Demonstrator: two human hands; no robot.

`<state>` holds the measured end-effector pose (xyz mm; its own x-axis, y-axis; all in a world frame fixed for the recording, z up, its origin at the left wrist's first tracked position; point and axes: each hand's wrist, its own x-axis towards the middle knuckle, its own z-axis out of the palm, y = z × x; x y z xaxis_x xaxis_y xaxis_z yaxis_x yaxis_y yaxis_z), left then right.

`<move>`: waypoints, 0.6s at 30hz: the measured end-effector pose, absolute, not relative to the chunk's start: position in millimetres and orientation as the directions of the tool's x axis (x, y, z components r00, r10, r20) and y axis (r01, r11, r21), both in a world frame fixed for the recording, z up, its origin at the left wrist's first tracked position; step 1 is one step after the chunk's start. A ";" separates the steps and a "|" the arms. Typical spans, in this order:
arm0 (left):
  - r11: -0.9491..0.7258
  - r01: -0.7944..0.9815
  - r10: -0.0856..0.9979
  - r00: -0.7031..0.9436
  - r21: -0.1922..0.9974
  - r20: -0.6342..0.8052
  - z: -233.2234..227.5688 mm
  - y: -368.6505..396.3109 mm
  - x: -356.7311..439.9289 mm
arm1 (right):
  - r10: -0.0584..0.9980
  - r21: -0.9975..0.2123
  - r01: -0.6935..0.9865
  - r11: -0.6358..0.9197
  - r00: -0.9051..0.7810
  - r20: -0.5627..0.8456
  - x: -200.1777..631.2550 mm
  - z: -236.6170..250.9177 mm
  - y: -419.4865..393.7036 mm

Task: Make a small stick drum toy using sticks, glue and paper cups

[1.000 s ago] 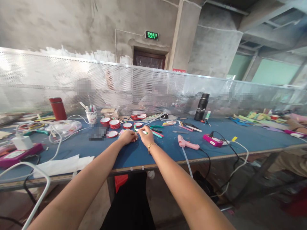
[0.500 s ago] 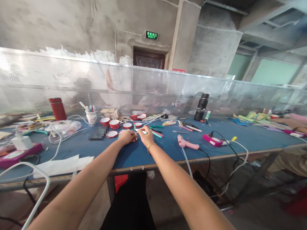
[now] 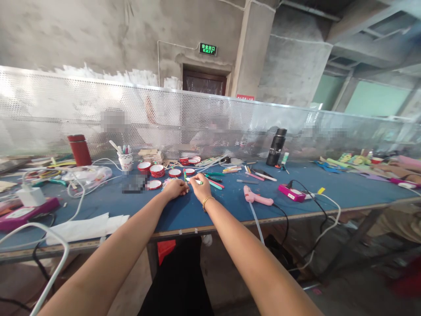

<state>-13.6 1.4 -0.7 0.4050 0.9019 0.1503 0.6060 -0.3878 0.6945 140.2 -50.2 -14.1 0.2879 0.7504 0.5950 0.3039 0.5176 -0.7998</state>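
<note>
Two hands (image 3: 189,188) meeting, right grip pinching slim white-green marker (image 3: 196,181)

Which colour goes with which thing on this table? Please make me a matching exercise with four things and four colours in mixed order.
Things:
1. flask
2. bottle
3. glue gun
4. cup

Colours:
a. pink
b. white
c. red
d. black

Pairs: 1-c, 2-d, 3-a, 4-b
</note>
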 end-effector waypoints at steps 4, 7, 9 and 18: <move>-0.393 0.629 0.902 0.404 0.670 0.150 -2.0 4.2 -14.4 | 0.763 -0.819 0.307 0.485 0.308 0.568 140.9 -13.8 -50.6; -0.391 0.634 0.903 0.403 0.667 0.147 -2.5 5.1 -14.6 | 0.765 -0.831 0.316 0.457 0.336 0.549 141.7 -13.1 -50.9; -0.388 0.631 0.905 0.400 0.672 0.146 -2.3 4.7 -14.4 | 0.764 -0.832 0.307 0.463 0.337 0.550 141.3 -13.1 -50.7; -0.394 0.638 0.903 0.401 0.662 0.151 -0.9 1.5 -14.8 | 0.779 -0.841 0.310 0.443 0.331 0.532 141.8 -16.3 -47.8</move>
